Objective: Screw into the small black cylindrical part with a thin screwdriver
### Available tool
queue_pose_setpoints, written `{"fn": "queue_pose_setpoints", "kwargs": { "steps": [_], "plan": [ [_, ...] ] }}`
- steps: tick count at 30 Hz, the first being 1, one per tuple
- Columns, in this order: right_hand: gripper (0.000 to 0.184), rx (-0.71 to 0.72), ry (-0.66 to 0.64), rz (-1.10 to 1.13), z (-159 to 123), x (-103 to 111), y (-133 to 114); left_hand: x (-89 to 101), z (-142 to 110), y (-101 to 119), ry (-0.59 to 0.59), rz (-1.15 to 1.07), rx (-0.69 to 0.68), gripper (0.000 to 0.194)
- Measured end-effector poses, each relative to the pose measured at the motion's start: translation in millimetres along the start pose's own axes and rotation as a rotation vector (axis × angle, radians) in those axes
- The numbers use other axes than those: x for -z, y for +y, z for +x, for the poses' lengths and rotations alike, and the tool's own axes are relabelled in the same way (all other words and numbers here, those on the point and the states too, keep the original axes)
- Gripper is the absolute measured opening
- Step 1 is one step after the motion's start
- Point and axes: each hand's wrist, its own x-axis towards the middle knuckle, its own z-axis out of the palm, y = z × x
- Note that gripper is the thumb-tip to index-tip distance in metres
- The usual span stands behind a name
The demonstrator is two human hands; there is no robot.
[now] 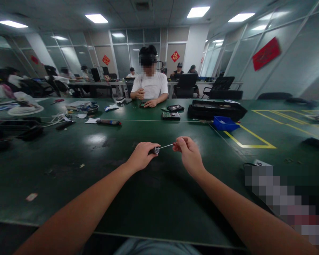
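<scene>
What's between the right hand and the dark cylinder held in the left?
Only the thin metal rod held by the right hand spans the gap to the dark cylinder; nothing else visible is in the way.

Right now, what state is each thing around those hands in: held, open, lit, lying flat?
Left hand: closed around the dark cylinder.
Right hand: pinching the thin rod.
Dark cylinder: held, round end showing.
Thin rod: held, far end at the cylinder's round end; contact unclear.
Blue bin: upright, open-topped.
Long black tray: open-topped.
Drive with green board: lying flat, board side up.
Ceiling lights: lit.
</scene>
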Motion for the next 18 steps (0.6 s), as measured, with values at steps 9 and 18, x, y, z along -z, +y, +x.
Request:
{"fn": "queue_pose_setpoints", "kwargs": {
  "steps": [9,18],
  "plan": [
    [0.02,0.192,-0.061,-0.373,-10,2,-12,-3.1,-3,3,-0.047,0.017,-0.017,0.041],
    [0.017,0.239,-0.145,-0.475,-10,1,-14,-3.3,-3,3,-0.086,0.028,-0.034,0.04]
  ]
}}
